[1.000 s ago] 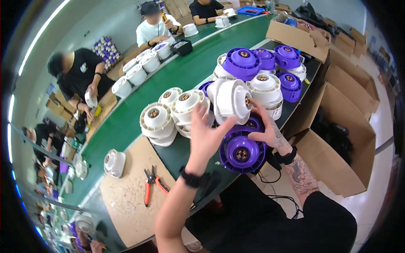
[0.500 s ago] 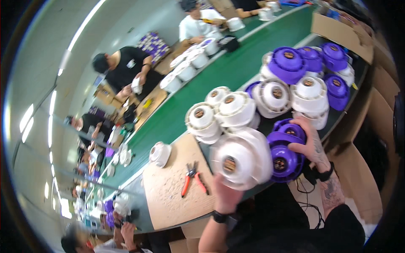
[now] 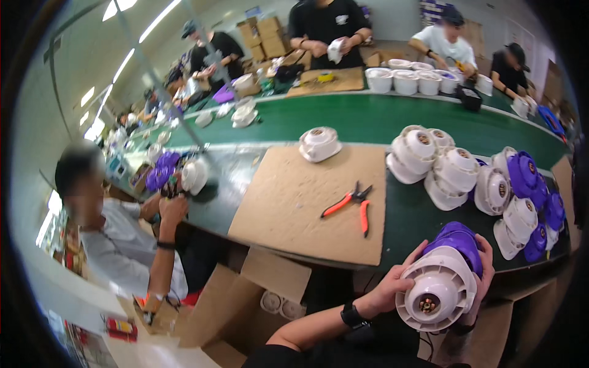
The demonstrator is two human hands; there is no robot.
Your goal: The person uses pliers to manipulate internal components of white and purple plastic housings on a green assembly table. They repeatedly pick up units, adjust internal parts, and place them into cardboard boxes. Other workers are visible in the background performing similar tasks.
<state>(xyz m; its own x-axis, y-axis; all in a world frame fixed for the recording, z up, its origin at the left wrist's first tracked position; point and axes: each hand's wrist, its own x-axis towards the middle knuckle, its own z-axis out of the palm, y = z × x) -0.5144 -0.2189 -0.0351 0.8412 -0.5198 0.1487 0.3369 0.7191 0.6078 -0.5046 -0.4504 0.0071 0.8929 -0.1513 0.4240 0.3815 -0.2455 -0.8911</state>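
Note:
My left hand [image 3: 392,288] is closed on the rim of a round white plastic housing [image 3: 451,285], its thumb lying over the front. Vent slots ring the housing, and small copper-coloured parts show in its central opening. Directly behind it are purple plastic housings [image 3: 454,236], stacked against the white one. My right hand [image 3: 486,264] wraps round the right side of this stack, fingers on the purple part. Both hands hold the stack at the near table edge, right of a cardboard sheet [image 3: 282,208]. On that sheet lie open cutting pliers [image 3: 351,205] with orange handles.
A white housing [image 3: 319,146] sits at the sheet's far edge. Several white housings [image 3: 457,172] and purple ones [image 3: 555,211] are piled at the right. Beyond runs a green conveyor belt [image 3: 343,116]. A co-worker [image 3: 129,239] sits at left, near an open carton [image 3: 227,306].
The view has swung left. My left hand's white housing is now together with the purple housings my right hand was on, and both hands hold the stack off the pile.

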